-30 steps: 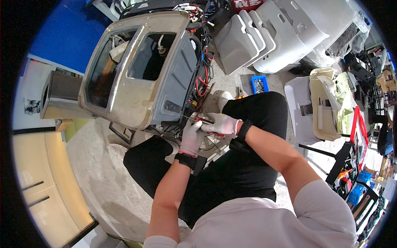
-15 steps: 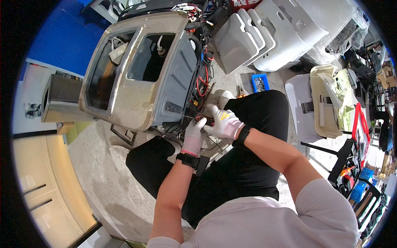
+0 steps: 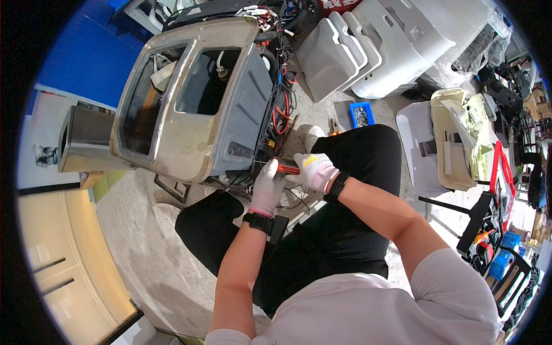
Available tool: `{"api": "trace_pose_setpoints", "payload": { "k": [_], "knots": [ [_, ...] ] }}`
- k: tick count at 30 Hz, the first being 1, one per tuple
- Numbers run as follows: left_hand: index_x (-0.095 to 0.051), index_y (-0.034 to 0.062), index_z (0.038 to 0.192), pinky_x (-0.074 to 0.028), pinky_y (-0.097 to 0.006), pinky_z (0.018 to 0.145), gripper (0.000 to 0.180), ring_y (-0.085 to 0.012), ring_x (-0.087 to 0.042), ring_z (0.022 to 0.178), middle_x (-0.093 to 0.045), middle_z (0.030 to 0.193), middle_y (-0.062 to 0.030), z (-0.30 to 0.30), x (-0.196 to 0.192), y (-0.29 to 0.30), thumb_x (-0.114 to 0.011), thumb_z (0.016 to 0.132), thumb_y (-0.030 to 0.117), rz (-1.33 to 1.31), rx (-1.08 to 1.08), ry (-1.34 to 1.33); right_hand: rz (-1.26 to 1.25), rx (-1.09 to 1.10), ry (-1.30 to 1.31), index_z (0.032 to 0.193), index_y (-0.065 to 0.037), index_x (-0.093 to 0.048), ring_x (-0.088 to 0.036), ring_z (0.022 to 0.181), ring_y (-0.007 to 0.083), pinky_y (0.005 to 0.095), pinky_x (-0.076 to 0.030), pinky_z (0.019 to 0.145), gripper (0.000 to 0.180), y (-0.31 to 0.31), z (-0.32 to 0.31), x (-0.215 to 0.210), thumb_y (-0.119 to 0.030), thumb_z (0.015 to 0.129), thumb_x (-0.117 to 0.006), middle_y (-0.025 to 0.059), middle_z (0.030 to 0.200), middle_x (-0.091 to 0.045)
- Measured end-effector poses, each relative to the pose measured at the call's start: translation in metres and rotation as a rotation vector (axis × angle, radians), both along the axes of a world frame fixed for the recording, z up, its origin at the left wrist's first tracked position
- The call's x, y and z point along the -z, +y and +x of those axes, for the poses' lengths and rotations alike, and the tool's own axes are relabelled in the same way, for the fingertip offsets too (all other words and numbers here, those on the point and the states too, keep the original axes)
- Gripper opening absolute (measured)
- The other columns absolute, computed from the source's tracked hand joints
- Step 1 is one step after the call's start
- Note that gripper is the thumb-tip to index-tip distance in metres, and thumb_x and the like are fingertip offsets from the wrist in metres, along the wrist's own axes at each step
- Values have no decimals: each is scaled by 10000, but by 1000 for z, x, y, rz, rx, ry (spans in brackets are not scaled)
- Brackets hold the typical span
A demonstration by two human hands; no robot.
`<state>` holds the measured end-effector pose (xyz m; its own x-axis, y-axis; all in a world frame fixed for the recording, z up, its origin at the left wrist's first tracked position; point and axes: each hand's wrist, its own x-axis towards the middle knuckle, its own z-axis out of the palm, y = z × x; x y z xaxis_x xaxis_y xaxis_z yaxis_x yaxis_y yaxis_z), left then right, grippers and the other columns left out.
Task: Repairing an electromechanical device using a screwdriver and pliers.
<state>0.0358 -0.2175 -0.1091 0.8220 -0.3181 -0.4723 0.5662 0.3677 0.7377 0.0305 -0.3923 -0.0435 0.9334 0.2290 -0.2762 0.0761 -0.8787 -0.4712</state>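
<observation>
A screwdriver with a red handle [image 3: 288, 167] lies between my two gloved hands, its thin shaft pointing left toward the lower edge of a large beige and grey machine casing [image 3: 198, 141]. My right hand [image 3: 313, 171], in a white glove with a yellow mark, has its fingers closed at the handle's right end. Around the front of the handle and the shaft, my left hand [image 3: 268, 188] is closed, thumb up. What the screwdriver's tip meets is too small to make out. Red and black wires [image 3: 282, 115] run along the casing's open side just beyond my hands.
Beyond my right knee stands a small blue bin [image 3: 361, 115] of metal parts, with orange-handled pliers [image 3: 335, 127] beside it. White panels [image 3: 330, 57] lean at the back; cream plastic shells [image 3: 454, 144] stand to the right. Cream cabinets [image 3: 75, 247] are at the left.
My right hand has shifted slightly right and its fingers have turned lower around the handle, showing more red. My left hand has moved slightly left. The casing stays put.
</observation>
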Motion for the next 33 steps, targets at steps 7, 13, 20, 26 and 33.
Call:
{"api": "trace_pose_setpoints", "payload": {
  "k": [7, 13, 20, 26, 33],
  "knots": [
    [-505, -2, 1162, -465, -336, 874, 279, -187, -564, 982, -562, 1076, -88, 0, -28, -5, -536, 941, 166, -5, -137, 119, 164, 40, 199, 1007, 21, -581, -639, 806, 357, 421, -492, 704, 609, 1, 3, -5, -527, 749, -637, 236, 891, -645],
    [-498, -13, 1179, -471, -326, 871, 264, -190, -566, 1005, -566, 1078, -100, -3, -25, -3, -497, 941, 101, -7, -74, -31, 485, 15, 683, 890, 93, -630, -586, 645, 248, 380, -463, 638, 820, -16, 25, 13, -710, 753, -531, 172, 722, -620],
    [-524, -19, 1142, -480, -320, 837, 243, -198, -573, 972, -577, 1052, -116, 7, -29, -1, -499, 921, 78, -156, -63, 336, 91, 15, 36, 881, 14, -577, -635, 784, 373, 428, -488, 702, 546, 2, 2, 1, -521, 777, -612, 210, 776, -640],
    [-499, -29, 1169, -476, -352, 872, 289, -238, -571, 979, -572, 1033, -116, 0, -29, -4, -514, 905, 88, -23, -72, 227, -17, -6, -2, 935, 27, -525, -631, 817, 358, 423, -481, 694, 568, 4, 3, 4, -493, 754, -661, 218, 886, -633],
    [-459, 10, 1243, -411, -429, 987, 372, -292, -523, 1130, -539, 1200, -157, -1, -3, 8, -436, 872, 26, -66, 121, -159, 425, 66, 731, 741, 5, -641, -610, 571, 224, 366, -455, 567, 583, -12, 20, 16, -575, 786, -597, 134, 601, -589]
  ]
}}
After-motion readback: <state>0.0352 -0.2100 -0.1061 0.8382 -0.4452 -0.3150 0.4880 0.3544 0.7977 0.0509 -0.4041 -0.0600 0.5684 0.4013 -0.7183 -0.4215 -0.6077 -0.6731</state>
